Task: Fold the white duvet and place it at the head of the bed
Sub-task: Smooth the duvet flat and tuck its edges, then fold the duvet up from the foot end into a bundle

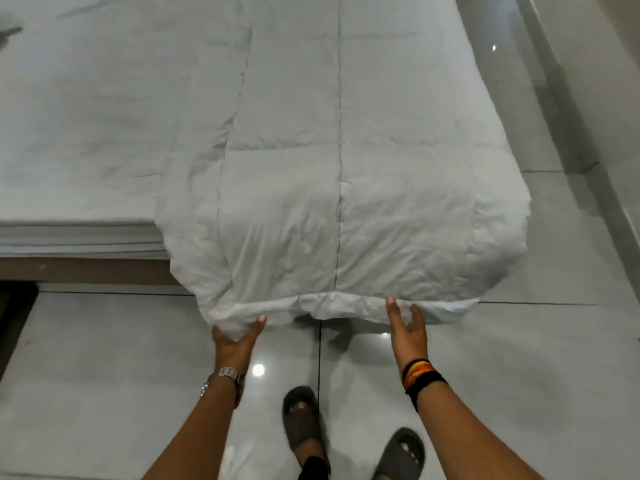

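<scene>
I'm seeing the left hand [235, 341] and right hand [408, 327] pinching the duvet [311, 209] hem at lower centre, half-closed, likely readying the next fold up the bed [86, 116].

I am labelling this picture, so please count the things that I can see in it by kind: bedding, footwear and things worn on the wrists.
Bedding: 1, the duvet
Footwear: 2, left sandal and right sandal
Wrist items: 2, watch and wristbands counted as one set
Total: 5
</scene>
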Tool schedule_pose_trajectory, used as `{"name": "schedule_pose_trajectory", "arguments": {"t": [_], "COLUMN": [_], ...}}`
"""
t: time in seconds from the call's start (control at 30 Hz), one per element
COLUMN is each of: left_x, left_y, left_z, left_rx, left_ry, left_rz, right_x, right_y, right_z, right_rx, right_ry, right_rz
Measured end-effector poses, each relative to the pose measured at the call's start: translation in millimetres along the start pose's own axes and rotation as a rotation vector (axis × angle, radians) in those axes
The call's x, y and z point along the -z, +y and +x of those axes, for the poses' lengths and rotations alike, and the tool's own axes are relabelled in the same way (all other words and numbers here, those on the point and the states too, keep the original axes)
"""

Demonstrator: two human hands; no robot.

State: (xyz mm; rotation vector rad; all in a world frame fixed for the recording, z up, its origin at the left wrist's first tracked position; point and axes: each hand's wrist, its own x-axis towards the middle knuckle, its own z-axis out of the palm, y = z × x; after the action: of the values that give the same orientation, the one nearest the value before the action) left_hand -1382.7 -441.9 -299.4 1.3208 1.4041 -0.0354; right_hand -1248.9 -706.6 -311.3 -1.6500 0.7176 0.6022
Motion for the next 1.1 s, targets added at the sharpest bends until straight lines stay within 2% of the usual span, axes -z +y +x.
{"name": "schedule_pose_trajectory", "arguments": {"t": [0.07,0.17,0.27,0.4,0.5,0.6,0.8,1.0,1.1], "left_x": [-43,-101,-154,-200,-203,-188,-163,-147,-127], "left_y": [-25,-50,-62,-63,-65,-74,-78,-85,-91], "left_z": [19,55,86,125,139,138,123,101,75], "left_rx": [0.167,0.232,0.212,0.128,0.127,0.145,0.198,0.215,0.247], "left_ry": [-0.118,-0.258,-0.398,-0.432,-0.469,-0.435,-0.402,-0.301,-0.32], "left_rz": [-0.097,-0.333,-0.598,-0.901,-0.929,-0.862,-1.013,-1.13,-1.208], "right_x": [1,-11,-34,-60,-66,-61,-51,-23,-5], "right_y": [18,43,60,67,63,62,50,62,70], "right_z": [35,86,126,170,178,171,159,136,109], "right_rx": [-0.17,-0.275,-0.25,-0.217,-0.172,-0.192,-0.22,-0.193,-0.218], "right_ry": [-0.021,-0.102,-0.164,-0.173,-0.273,-0.315,-0.177,-0.105,-0.063], "right_rz": [0.208,0.475,0.64,0.875,0.975,0.951,0.867,0.931,0.971]}}
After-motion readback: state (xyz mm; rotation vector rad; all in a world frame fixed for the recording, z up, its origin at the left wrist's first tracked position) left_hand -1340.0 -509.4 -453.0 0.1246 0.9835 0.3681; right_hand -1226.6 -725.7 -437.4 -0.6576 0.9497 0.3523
